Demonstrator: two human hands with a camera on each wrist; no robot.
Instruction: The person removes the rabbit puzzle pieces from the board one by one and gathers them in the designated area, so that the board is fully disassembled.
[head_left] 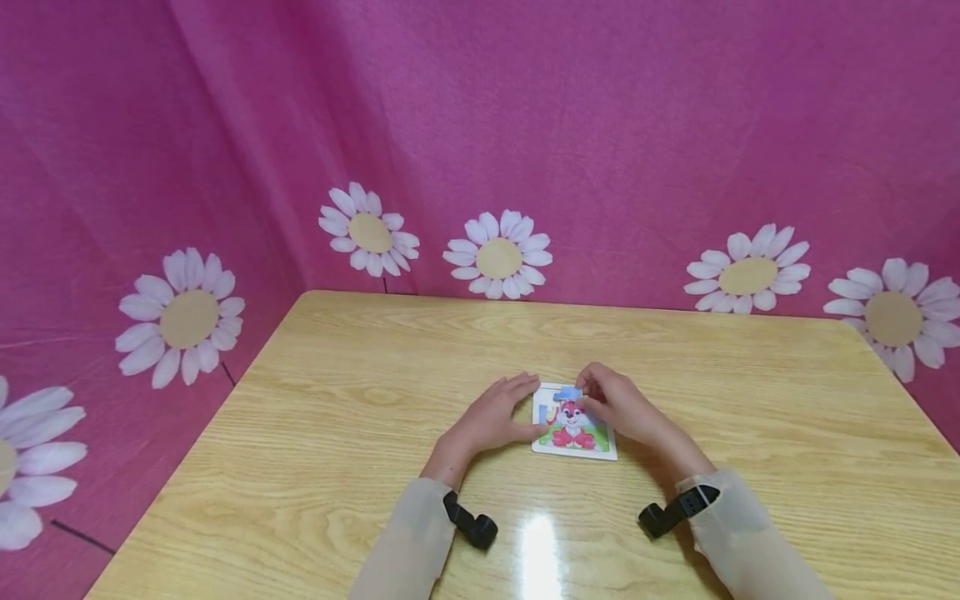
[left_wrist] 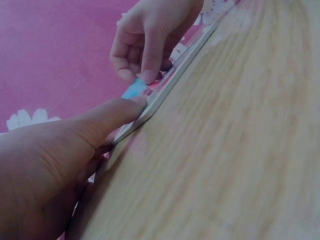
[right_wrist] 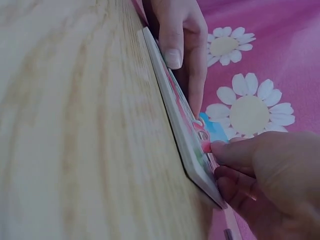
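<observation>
On the table lies a small square jigsaw puzzle board (head_left: 576, 453) with a white border and a picture of a pink cartoon animal on green. My left hand (head_left: 489, 421) rests along its left side, thumb pressing on the border and fingers stretched toward the far left corner. Between the thumb and fingers of my right hand (head_left: 621, 407) is a light blue and pink puzzle piece (right_wrist: 214, 131), pinched over the far part of the board. The right fingers partly cover the far right corner. Pale unfilled patches show at the board's upper left.
The light wood-grain table (head_left: 360, 367) extends around the board on all sides. Behind it and on the left hangs a pink cloth (head_left: 600, 125) with large white daisies. Each sleeve carries a black wrist camera, such as the right one (head_left: 678, 510).
</observation>
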